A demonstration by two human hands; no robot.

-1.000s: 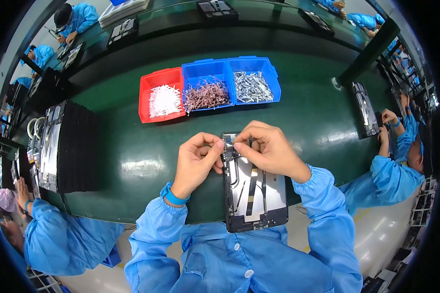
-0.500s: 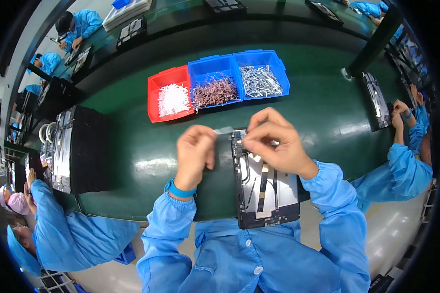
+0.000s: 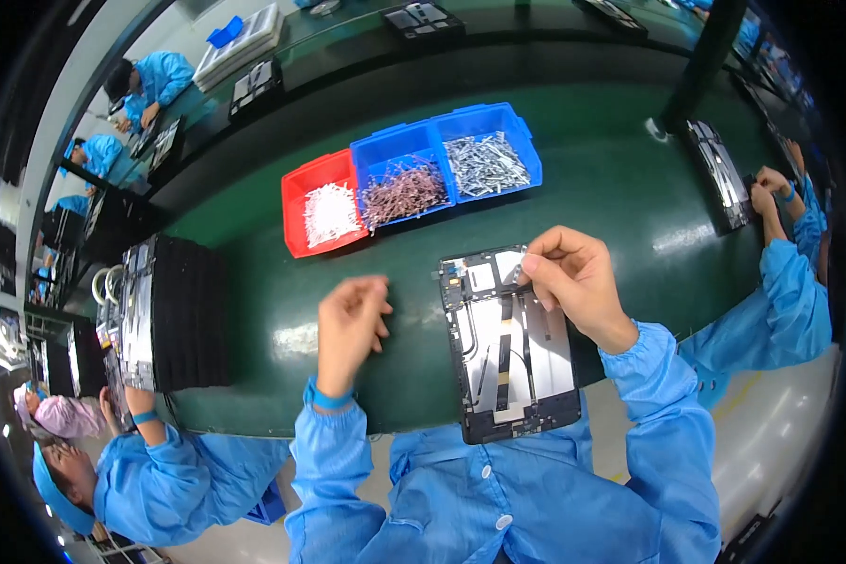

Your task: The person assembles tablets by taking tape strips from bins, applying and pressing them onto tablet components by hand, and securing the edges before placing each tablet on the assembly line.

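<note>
An opened tablet (image 3: 559, 362) lies before me at the table's front edge, its inner parts showing: black boards, flat cables and a pale metal back. My right hand (image 3: 578, 282) is over its far right corner, thumb and forefinger pinched together at the edge of the upper board. Whatever is between those fingertips is too small to make out. Left of the tablet, apart from it, my left hand (image 3: 352, 324) hovers above the green table with fingers loosely bent and apart, nothing visible in them.
Beyond the tablet stand a red bin (image 3: 294, 211) of white pieces, a blue bin (image 3: 395, 141) of brownish pieces and another blue bin (image 3: 526, 141) of silvery pieces. Stacked devices (image 3: 183, 315) rise at the left. Co-workers sit on both sides; another device (image 3: 719, 174) lies far right.
The clear strip by my left fingers is out of sight, and that hand has moved left and nearer me. My right hand has shifted right, uncovering the tablet's upper board.
</note>
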